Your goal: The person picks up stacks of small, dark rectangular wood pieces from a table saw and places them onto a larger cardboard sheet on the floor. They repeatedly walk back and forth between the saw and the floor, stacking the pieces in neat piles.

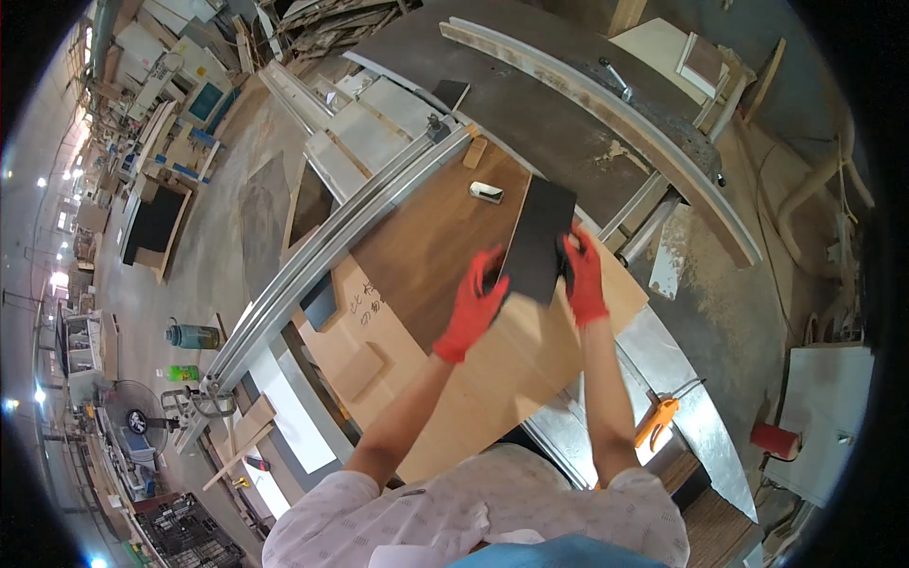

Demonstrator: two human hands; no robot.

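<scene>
A thin black rectangular panel (540,237) lies tilted over a brown wooden board (426,237) on the saw table. My left hand (473,303), in a red glove, grips the panel's near left corner. My right hand (582,275), also red-gloved, holds its near right edge. Both forearms come up from the lower edge. A lighter plywood sheet (492,379) lies under the hands, closer to me.
A long aluminium fence rail (322,256) runs diagonally on the left. A small white block (487,192) and a wood offcut (475,151) sit beyond the panel. An orange clamp (658,418) is at the lower right. A curved wooden strip (606,104) lies on the far grey table.
</scene>
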